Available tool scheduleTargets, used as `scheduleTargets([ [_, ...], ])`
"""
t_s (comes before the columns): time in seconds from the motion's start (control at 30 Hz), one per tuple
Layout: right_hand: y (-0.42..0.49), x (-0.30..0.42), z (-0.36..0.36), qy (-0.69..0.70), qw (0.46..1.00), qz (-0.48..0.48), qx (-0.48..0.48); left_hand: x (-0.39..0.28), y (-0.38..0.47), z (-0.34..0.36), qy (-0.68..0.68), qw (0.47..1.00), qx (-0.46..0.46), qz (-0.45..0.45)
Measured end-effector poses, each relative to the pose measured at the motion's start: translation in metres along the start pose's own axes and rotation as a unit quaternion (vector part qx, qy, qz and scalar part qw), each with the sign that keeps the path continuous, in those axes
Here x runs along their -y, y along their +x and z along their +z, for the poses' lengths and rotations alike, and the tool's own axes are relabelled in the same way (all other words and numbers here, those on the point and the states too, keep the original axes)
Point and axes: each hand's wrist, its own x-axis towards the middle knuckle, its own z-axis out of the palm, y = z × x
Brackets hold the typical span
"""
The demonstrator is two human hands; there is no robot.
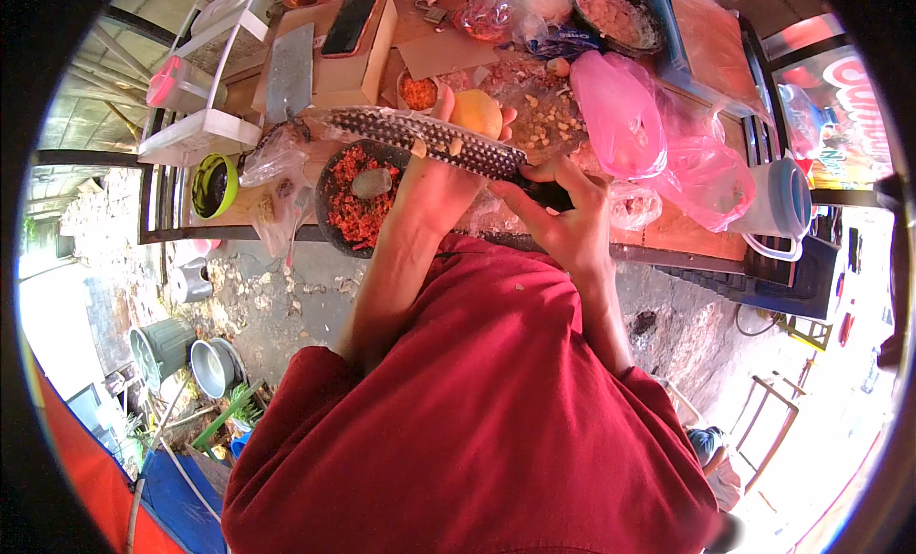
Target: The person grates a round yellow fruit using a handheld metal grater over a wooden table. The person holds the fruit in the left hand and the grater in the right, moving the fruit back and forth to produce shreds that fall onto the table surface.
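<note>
My left hand [445, 180] holds a round yellow-orange fruit or vegetable [478, 114], its kind unclear, with fingertips showing around it. In my right hand [572, 210] is the black handle of a kitchen knife [429, 140] with a dimpled blade. The blade lies across in front of my left palm, just below the round piece, and pale bits cling to it. Whether the edge touches the piece cannot be seen. Left of my left wrist stands a dark stone mortar [330, 223] of crushed red paste, with a stone pestle [371, 184] resting in it.
Chopped yellowish pieces [547, 117] lie scattered beyond my hands, near orange shreds [417, 93]. Pink plastic bags [619, 117] and a lidded pitcher [769, 196] stand right. At left are a cleaver [291, 71], a cardboard box [347, 74] bearing a phone [351, 26], and a green bowl [230, 189].
</note>
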Motion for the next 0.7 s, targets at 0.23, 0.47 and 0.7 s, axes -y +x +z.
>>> scheduleTargets([
  [0.23,-0.001,-0.006,0.003,-0.004,1.0,-0.004,-0.015,0.003,0.0,0.008,-0.031,0.999,-0.026,-0.015],
  [0.47,0.001,-0.008,0.007,-0.031,0.998,-0.036,-0.035,0.003,0.001,0.003,-0.038,0.999,-0.018,-0.011],
  [0.7,0.0,-0.009,0.011,-0.034,0.998,-0.043,-0.043,0.006,0.0,0.001,0.002,1.0,-0.022,0.021],
])
